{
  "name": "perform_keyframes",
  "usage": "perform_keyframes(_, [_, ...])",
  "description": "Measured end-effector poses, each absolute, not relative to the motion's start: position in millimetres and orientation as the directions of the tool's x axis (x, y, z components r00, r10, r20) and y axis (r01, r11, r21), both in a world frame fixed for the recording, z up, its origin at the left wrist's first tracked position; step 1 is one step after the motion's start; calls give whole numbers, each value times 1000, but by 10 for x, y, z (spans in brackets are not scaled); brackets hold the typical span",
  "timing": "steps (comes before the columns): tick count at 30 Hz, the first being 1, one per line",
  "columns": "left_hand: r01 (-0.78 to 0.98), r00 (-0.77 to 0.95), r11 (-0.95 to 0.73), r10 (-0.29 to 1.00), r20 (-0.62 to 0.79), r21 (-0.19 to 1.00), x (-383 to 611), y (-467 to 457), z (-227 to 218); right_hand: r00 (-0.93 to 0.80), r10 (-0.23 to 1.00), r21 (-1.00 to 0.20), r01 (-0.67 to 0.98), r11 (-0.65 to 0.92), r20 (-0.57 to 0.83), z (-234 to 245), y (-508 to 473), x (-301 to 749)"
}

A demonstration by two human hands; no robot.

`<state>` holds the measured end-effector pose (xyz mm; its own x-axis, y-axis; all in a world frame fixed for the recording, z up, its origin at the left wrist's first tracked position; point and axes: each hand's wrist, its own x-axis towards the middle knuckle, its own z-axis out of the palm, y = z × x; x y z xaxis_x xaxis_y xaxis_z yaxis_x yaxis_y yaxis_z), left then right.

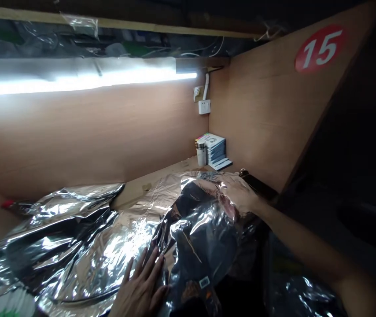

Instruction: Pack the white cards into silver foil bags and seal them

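A large clear, glossy plastic bag (125, 246) lies across the table, with a dark item (204, 242) that looks like folded fabric under its film. A small pale label (204, 282) shows near the lower end of the dark item. My left hand (140, 281) rests flat on the film at the bottom middle, its fingers stretched and apart. At the bag's far right end is my right hand (241, 196), reaching in from the right and touching the plastic. Motion blur and reflections smear its fingers, so its grip is unclear.
A stack of booklets (217, 147) and a white bottle with a metal cap (201, 153) stand in the back corner. Behind the right hand lies a dark clipboard-like object (259, 185). Wooden panels (257, 114) wall the back and right. A lit tube lamp (85, 81) hangs above.
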<state>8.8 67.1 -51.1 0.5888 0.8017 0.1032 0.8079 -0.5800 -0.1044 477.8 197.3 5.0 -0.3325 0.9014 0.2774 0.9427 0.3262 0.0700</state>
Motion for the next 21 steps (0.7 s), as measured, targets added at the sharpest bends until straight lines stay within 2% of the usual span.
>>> perform_keyframes(3, [799,595,-601,793,131,3,135,743,-417,-259,933,-12,963,270,250,77,1908,4423])
perform_keyframes(5, [792,555,-581,813,175,188,236,902,-244,-238,958,-72,965,252,157,129,1919,4130])
perform_keyframes(7, [785,438,-473,881,180,400,362,1188,-49,-198,976,-94,974,207,94,206,1898,3855])
perform_keyframes(9, [781,321,-345,937,140,520,469,1568,113,-154,984,-91,983,161,86,272,1747,3597])
perform_keyframes(11, [757,337,-309,939,61,576,529,1959,213,-238,966,-107,963,248,99,262,1416,3316])
perform_keyframes(12, [736,383,-305,924,-2,605,541,2131,240,-342,932,-124,926,355,119,210,1194,3155])
perform_keyframes(14, [698,479,-289,869,-128,655,538,2390,255,-597,770,-145,761,633,227,17,712,2793])
perform_keyframes(16, [679,543,-268,810,-222,683,521,2532,244,-709,600,-101,611,785,370,-243,297,2392])
perform_keyframes(18, [678,570,-252,773,-278,691,503,2584,229,-675,552,-55,607,792,490,-486,59,1992])
perform_keyframes(21, [687,586,-249,745,-318,683,459,2587,216,-559,608,-35,719,694,564,-713,50,1525])
